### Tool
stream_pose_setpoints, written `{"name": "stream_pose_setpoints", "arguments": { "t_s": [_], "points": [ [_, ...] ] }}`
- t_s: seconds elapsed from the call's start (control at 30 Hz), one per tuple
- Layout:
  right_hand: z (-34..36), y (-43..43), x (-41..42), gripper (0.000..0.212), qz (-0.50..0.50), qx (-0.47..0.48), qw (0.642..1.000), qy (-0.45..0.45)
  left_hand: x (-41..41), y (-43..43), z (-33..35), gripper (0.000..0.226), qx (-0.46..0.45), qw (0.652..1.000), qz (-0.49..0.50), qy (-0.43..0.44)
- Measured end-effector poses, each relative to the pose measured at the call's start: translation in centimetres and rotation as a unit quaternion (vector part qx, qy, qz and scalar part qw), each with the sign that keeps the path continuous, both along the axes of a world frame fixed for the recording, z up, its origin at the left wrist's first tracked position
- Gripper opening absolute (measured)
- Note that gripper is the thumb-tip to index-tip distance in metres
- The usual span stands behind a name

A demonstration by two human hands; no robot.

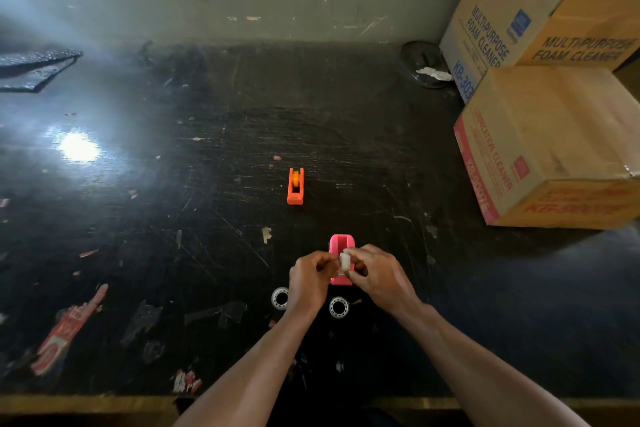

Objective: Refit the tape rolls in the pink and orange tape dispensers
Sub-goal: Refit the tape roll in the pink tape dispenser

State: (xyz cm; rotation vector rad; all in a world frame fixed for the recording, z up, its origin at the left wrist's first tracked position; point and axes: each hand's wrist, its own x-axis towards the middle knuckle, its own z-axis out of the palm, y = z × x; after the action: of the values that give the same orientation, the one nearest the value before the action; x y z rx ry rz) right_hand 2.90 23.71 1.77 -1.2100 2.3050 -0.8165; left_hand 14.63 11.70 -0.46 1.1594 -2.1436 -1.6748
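scuffed black tabletop (214, 253) runs back to a pale wall, and near its front edge sits the pink dispenser (341, 246), directly beyond the two hands that meet over it. its long axis runs away from the person, rounded closed end toward the wall and the near end hidden under the fingers; the well looks empty, so its roll is not yet refitted. the right hand (375, 276) pinches a small whitish piece (344, 261) between thumb and fingertips — likely a tape roll or its core, too small to tell — held just above the dispenser's near half, probably so it can drop straight into the well. the left hand (311, 276) is curled closed against the same piece from the other side, seemingly steadying it or picking at a tape end; whether it truly grips anything cannot be told. two clear rolls (280, 298) (338, 307) lie flat on the table just behind the hands, within easy reach, probably as stock. farther back, well apart, the orange dispenser (295, 186) stands on the same line, long axis also front-to-back, a yellowish hub seated in its far end — it appears to wait its turn. cardboard boxes (540, 146) are stacked at the right.
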Motion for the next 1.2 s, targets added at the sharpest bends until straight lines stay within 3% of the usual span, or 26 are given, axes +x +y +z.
{"name": "stream_pose_setpoints", "arguments": {
  "t_s": [0.2, 0.57, 0.87, 1.03, 1.2],
  "points": [
    [-0.3, 1.3, 0.2, 0.034, -0.023, -0.001, 1.0, -0.006, 0.3, 0.3, -0.3, 0.008, 0.008, 1.0, 0.009, -0.02],
    [-6.5, 6.7, 1.8, 0.043, -0.218, 0.019, 0.973, -0.076, 2.3, 0.5, 0.0, 0.01, 0.044, 0.996, 0.066, -0.042],
    [-7.6, 8.6, 2.6, 0.043, -0.211, 0.055, 0.975, -0.046, 4.0, 1.4, -0.7, 0.009, 0.042, 0.995, 0.072, -0.048],
    [-7.2, 8.6, 2.9, 0.057, -0.221, 0.06, 0.972, -0.054, 4.1, 1.7, -0.6, 0.009, 0.047, 0.995, 0.072, -0.052],
    [-6.3, 7.4, 4.9, 0.055, -0.167, 0.024, 0.985, 0.027, 4.4, 1.5, -0.7, 0.009, 0.043, 0.994, 0.081, -0.064]
  ]
}}
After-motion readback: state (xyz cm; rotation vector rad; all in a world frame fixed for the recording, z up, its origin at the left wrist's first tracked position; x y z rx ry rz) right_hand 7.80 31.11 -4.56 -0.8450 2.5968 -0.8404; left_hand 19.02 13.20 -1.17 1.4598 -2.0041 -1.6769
